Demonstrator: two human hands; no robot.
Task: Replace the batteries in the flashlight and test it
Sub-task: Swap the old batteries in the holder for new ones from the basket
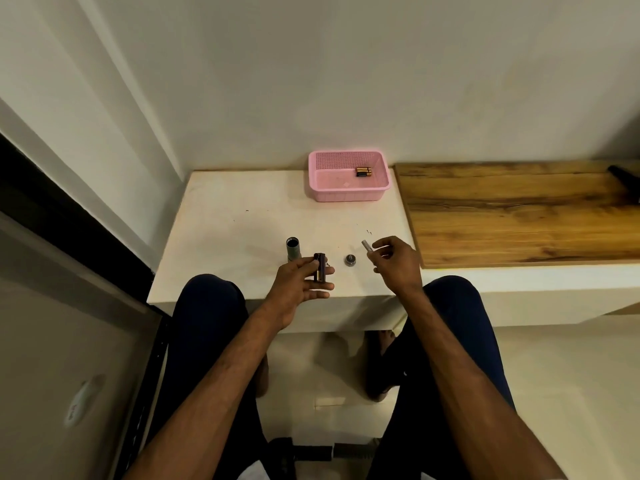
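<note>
Here the left hand (300, 276) clamps the upright battery holder (319, 267); the right hand (394, 263), just right, pinches a battery (367, 245) tilted far-left.

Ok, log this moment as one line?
left hand: holds battery holder | right hand: holds white battery | flashlight body, end cap: on table | pink basket: spare batteries

Plain off-white wall (311, 71) ran behind, evenly and dimly lit. Cream tabletop (221, 230) stood against it. To its right, a wood-grain board (519, 216) lay on a pale ledge (536, 282). Pale floor (571, 375) below. Dark-framed panel (52, 341) leaned at near left.
</note>
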